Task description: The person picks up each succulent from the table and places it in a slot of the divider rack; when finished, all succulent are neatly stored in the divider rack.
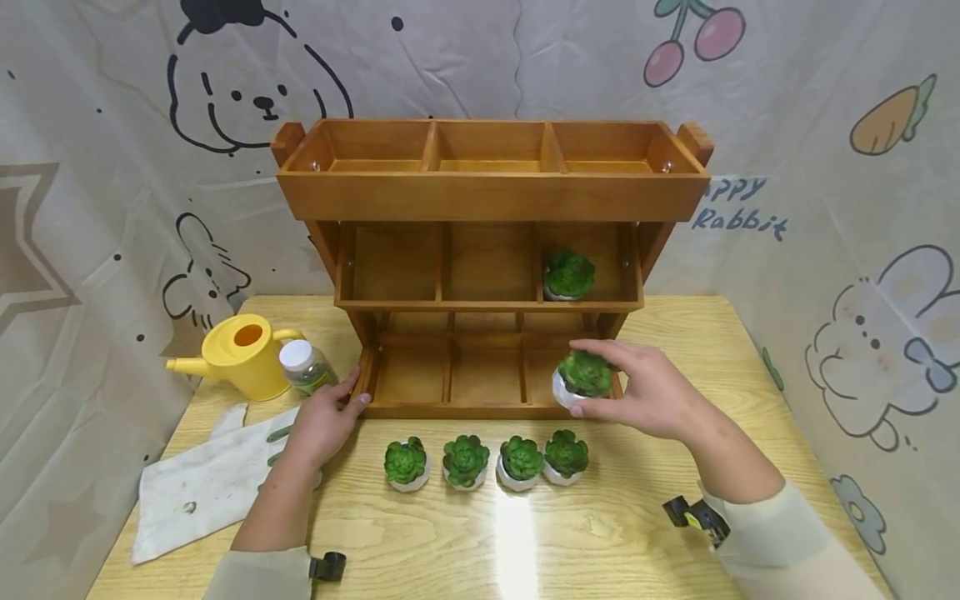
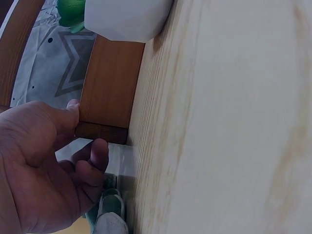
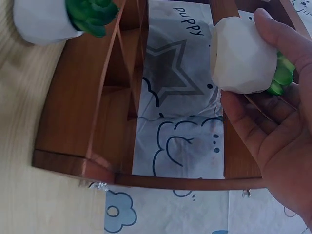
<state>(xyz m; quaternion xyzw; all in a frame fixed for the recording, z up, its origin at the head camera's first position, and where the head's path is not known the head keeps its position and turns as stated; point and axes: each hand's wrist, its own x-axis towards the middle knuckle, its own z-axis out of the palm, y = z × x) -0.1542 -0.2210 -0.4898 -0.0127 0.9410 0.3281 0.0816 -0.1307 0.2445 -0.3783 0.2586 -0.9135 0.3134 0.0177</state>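
My right hand (image 1: 654,390) pinches a small potted succulent (image 1: 583,377), thumb and fingers on its white faceted pot (image 3: 243,54). It is lifted in front of the right bottom compartment of a three-tier wooden plant shelf (image 1: 491,198). At the shelf's lower left corner my left hand (image 1: 326,423) grips the wooden end (image 2: 103,127) between thumb and curled fingers. Another succulent (image 1: 568,275) sits in the right compartment of the middle tier. Several more succulents (image 1: 466,461) stand in a row on the table before the shelf.
To the left are a yellow watering can (image 1: 251,358), a white-capped clear jar (image 1: 306,367) and a whitish glove (image 1: 202,483) lying flat. Printed cloth (image 1: 480,58) hangs behind and on both sides of the wooden table (image 1: 420,550).
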